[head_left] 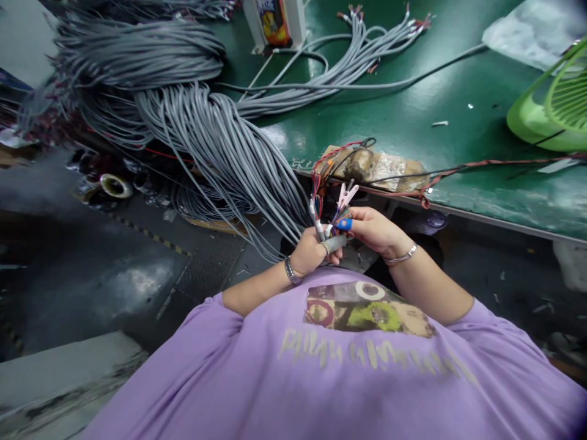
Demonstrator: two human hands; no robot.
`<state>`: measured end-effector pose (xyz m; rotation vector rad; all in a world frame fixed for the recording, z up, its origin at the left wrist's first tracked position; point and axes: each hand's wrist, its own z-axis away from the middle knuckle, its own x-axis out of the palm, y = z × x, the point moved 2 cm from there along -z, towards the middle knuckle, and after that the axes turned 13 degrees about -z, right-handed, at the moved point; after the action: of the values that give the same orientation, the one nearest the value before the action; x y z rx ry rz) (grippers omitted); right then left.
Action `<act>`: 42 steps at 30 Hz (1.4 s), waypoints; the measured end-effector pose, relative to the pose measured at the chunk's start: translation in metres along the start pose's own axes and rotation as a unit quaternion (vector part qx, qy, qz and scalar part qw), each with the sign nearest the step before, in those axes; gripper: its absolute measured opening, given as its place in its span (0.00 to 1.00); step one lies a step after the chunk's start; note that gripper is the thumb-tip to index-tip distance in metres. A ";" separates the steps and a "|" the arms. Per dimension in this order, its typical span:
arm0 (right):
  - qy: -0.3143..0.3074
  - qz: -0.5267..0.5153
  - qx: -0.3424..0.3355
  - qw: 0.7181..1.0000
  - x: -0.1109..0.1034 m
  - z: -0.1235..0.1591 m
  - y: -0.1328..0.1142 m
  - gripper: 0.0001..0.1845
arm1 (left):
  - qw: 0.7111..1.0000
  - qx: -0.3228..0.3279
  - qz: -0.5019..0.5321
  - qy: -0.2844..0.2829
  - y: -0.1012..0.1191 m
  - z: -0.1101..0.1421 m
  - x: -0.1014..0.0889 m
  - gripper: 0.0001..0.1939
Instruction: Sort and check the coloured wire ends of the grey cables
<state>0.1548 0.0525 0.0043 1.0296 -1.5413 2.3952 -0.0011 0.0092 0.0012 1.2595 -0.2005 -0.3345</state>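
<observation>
My left hand (312, 252) is closed around grey cables (319, 230) near their stripped ends, its thumb wrapped in a grey covering. Thin coloured wires (338, 215) fan out from those ends. Close beside it, my right hand (373, 229) pinches some of these wires between thumb and finger; a blue cover sits on one fingertip. A pale pink clip (346, 195) stands just above the wires at the bench edge. Left of the clip, more coloured wires (317, 183) rise against the edge. The fingertips of both hands are partly hidden.
A thick bundle of grey cables (220, 134) hangs over the edge of the green bench (440, 104). Further cables (339, 79) lie across its top. A taped block (380, 168) sits at the front edge, with a red-and-black cord. At right are a green fan (550, 104) and a plastic bag (532, 33).
</observation>
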 end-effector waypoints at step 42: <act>0.114 -0.158 -0.023 0.981 -0.013 -0.014 0.005 0.28 | 0.978 0.008 0.150 0.148 0.023 -0.009 0.003 0.23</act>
<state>0.1559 0.0651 -0.0110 0.8773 -1.2463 2.1615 0.0082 0.0223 0.0208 1.2570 -0.1358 0.1150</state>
